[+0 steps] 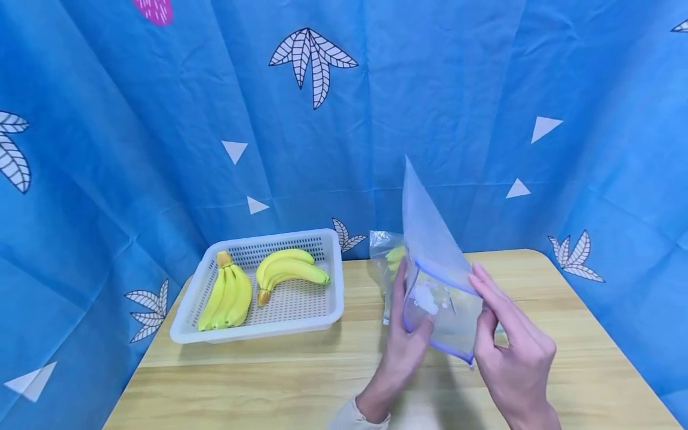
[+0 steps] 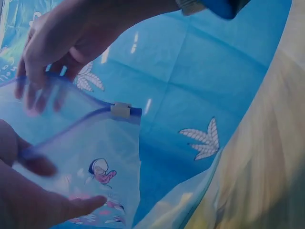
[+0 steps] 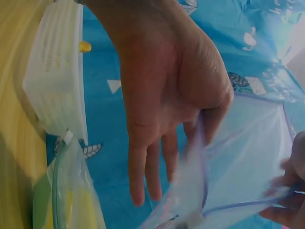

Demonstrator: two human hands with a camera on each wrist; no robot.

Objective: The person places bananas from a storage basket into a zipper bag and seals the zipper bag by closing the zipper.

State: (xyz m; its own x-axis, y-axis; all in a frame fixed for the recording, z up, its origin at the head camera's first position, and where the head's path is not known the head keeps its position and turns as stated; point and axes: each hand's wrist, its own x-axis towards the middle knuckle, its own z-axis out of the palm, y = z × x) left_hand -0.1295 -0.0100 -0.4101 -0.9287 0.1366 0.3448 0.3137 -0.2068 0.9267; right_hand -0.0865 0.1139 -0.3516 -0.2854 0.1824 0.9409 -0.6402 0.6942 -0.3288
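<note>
Slider bag held open at the mouth between both hands

The bag is held above the right half of the desk, its mouth turned toward the wearer. Its left side is gripped by the left hand, with the thumb at the rim; the right edge is pinched between thumb and forefinger of the right hand. Two banana bunches are contained in the white basket at left.

Method, as judged: opposite rims should be pinched near their middles and drawn apart evenly; the thin film should not be tugged, lest the mouth be folded shut.

Views compared: the slider and a printed figure are shown clearly by the left wrist view, not by the head view. By the right wrist view, the right hand's outer fingers are shown extended, clear of the pinch; both bunches are shown whole only from the head
</note>
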